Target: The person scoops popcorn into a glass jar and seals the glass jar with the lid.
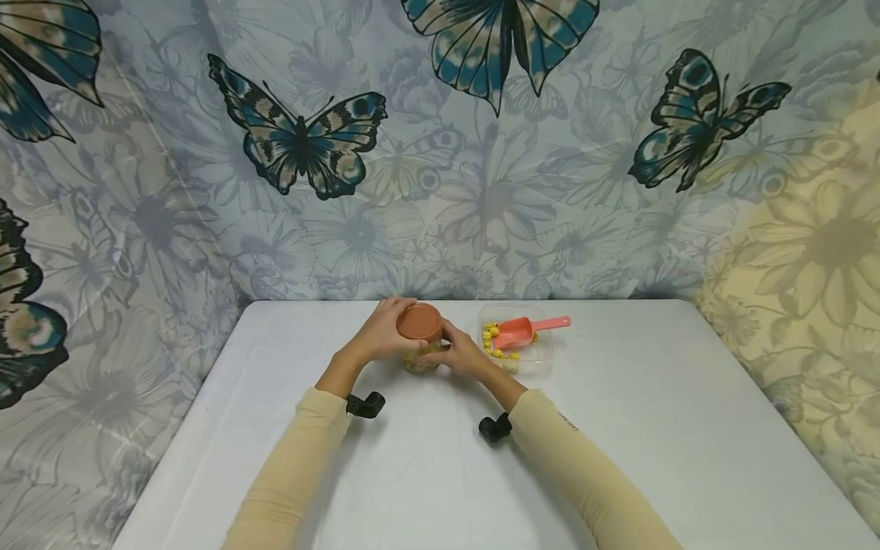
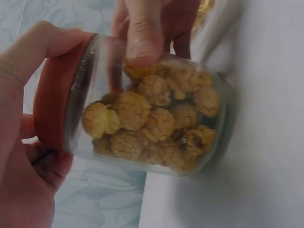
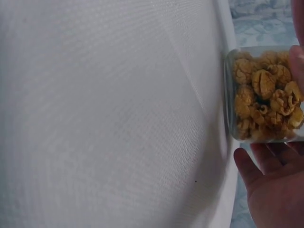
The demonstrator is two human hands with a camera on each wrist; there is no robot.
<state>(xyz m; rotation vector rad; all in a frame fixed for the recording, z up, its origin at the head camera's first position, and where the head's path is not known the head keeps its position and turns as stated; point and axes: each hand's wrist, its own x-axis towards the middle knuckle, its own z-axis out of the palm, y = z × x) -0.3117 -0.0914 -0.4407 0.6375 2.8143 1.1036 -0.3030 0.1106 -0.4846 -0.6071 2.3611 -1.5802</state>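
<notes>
A clear glass jar (image 2: 107, 61) with caramel-coloured popcorn (image 2: 159, 123) inside stands upright on the table toward its back edge. Its round brown-orange lid (image 1: 419, 321) sits on the mouth of the jar. My left hand (image 1: 383, 330) grips the lid, with the thumb on one side and the fingers round the other in the left wrist view. My right hand (image 1: 462, 353) holds the glass body from the right, its thumb pressed on the wall. In the right wrist view, only the lower part of the jar (image 3: 230, 95) shows and the lid is outside the frame.
Just right of the jar is a clear plastic container (image 1: 543, 367) holding yellow popcorn pieces (image 1: 512, 356). A coral-red scoop (image 1: 514, 333) lies in it, handle past the right rim. The white-covered table (image 1: 660, 428) meets a butterfly-patterned cloth (image 1: 481, 191) behind.
</notes>
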